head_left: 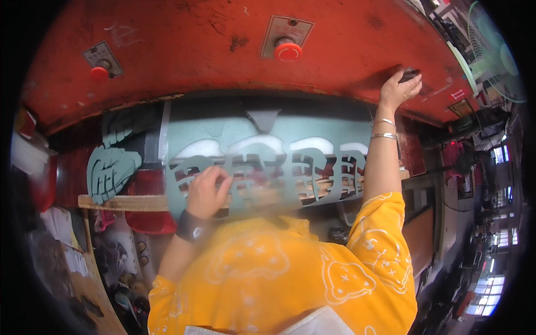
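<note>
Head view, looking down over your yellow printed sleeves at an orange-red press. Your left hand (205, 192), a dark band at its wrist, lies with fingers curled together on the lower left part of the grey-green foam sheet (262, 162); whether it pinches the sheet or only presses it cannot be told. The sheet spreads across the press bed under the overhanging red press head (212, 33) and shows a row of sole-shaped cut-outs. Your right hand (398, 86), two thin bangles at its wrist, is raised to the right end of the press head, its fingers closed around a small dark control (409, 74). A large red push button (288, 51) sits on the press head near its middle, a smaller red button (99, 72) far to the left. Cut grey-green sole pieces (110, 170) lie left of the sheet, above a wooden ledge (123, 202).
</note>
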A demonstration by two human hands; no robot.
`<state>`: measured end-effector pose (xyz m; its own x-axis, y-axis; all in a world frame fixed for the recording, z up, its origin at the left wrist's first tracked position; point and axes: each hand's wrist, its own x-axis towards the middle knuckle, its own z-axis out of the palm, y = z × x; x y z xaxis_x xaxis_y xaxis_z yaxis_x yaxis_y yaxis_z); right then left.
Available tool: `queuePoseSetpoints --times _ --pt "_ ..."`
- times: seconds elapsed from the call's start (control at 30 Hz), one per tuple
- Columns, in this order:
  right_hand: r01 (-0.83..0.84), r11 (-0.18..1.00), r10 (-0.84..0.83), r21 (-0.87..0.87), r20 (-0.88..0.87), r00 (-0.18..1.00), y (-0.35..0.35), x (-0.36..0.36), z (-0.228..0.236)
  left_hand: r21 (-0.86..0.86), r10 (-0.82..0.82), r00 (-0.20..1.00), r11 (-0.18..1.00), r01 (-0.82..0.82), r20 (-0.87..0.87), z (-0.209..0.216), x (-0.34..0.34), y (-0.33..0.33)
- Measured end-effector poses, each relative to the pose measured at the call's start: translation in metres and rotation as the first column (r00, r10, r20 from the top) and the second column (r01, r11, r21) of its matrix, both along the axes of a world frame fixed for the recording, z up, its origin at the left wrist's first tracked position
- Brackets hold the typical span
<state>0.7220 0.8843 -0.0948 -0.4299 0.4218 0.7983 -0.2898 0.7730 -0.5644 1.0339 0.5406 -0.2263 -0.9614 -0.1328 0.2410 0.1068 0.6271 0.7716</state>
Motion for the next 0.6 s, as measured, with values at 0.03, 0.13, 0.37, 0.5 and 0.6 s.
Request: queuePoseSetpoints --times 0.03,0.13,0.37,0.5,0.6 --pt "0.075 0.995 -0.071 0.071 -0.060 0.996 0.003 0.004 -0.002 0.015 0.009 0.999 1.000 -0.009 -0.041 -0.001 0.001 0.000" --pt "-0.181 0.984 0.178 -0.008 -0.138 0.974 0.012 0.045 -0.018 -0.038 0.044 0.997 0.998 -0.042 0.066 -0.001 0.006 0.004" --pt "-0.648 0.748 0.598 -0.144 0.570 0.564 -0.015 0.218 -0.094 -0.128 0.111 0.987 0.987 -0.096 0.115 -0.004 0.011 0.005" --pt "-0.823 0.463 0.397 0.328 0.754 0.524 -0.031 0.249 -0.112 -0.092 0.134 0.981 0.988 -0.122 0.138 -0.007 0.015 0.004" --pt "-0.823 0.399 0.297 0.403 0.793 0.532 -0.038 0.252 -0.106 -0.085 0.147 0.980 0.987 -0.136 0.136 -0.006 0.015 0.005"
